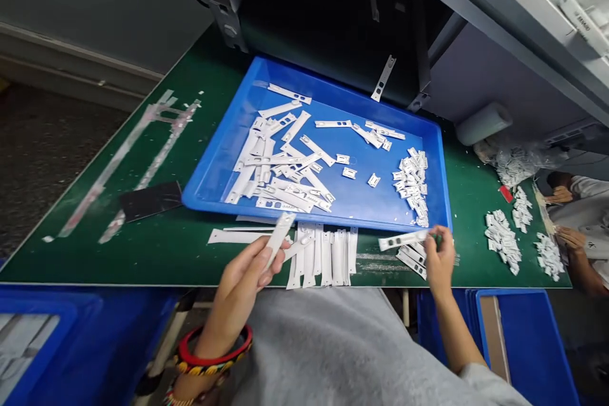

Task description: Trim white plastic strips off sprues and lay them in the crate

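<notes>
Long white plastic strips [280,233] at handling step, gripped in left hand [248,269], pinched by one end in right hand [440,261], likely calling next for steady grips.

directly on the table [476,196]: one tray [368,204], one black sheet [152,200], three heaps of small white pieces [503,242]

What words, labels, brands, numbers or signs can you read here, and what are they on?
None reads clearly.
White item on the overhead shelf: dark print, too small and blurred to read.
White strips at the left hand and right hand: no lettering I can make out.
</notes>
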`<act>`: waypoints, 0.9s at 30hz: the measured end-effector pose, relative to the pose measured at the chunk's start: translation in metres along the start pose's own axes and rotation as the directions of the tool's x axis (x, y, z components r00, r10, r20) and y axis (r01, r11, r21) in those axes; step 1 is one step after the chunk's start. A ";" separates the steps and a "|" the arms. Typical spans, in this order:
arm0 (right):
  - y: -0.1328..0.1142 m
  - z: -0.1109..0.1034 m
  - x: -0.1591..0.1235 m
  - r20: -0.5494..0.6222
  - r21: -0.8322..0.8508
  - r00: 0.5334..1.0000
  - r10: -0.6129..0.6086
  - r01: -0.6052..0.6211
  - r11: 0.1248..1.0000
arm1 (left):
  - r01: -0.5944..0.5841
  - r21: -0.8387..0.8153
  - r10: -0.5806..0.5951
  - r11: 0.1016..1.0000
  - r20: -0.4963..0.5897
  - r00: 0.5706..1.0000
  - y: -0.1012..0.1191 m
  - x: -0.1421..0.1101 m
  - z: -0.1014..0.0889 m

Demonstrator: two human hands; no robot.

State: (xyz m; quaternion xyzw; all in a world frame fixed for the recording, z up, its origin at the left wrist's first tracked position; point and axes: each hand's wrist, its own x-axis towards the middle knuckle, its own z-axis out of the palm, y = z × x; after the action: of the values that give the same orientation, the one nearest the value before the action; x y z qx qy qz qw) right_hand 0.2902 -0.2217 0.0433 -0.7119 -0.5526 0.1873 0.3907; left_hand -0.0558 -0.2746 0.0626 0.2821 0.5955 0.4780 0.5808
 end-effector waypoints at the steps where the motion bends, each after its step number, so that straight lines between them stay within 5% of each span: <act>1: 0.016 -0.010 -0.002 -0.079 -0.050 0.997 0.015 -0.019 0.999 | -0.008 -0.009 0.008 1.000 0.026 1.000 0.001 0.000 0.002; 5: 0.063 -0.027 -0.017 -0.135 -0.298 0.989 0.064 -0.102 0.949 | -0.023 -0.051 0.029 0.998 0.128 0.991 0.005 0.002 0.012; 11: 0.083 -0.027 -0.024 0.072 -0.590 0.990 0.117 -0.052 0.806 | -0.005 -0.065 0.019 0.998 0.222 0.975 0.011 0.000 0.016; 18: 0.067 -0.046 -0.003 0.189 -0.668 0.980 -0.062 0.175 0.723 | 0.023 -0.153 0.012 0.988 0.225 0.974 0.009 -0.002 0.014; 24: 0.041 -0.054 0.004 0.289 -0.726 0.948 0.131 0.128 0.676 | 0.010 -0.167 0.027 0.986 0.219 0.975 0.009 -0.001 0.015; 27: 0.021 -0.056 0.007 0.391 -0.665 0.905 0.170 0.150 0.732 | -0.049 -0.129 0.078 0.990 0.224 0.972 0.007 -0.001 0.013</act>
State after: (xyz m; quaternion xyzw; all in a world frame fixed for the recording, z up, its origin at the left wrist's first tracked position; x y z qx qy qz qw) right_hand 0.3450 -0.2360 0.0634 -0.7493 -0.6497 0.1247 -0.0289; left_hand -0.0446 -0.2692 0.0714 0.3178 0.4849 0.4965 0.6460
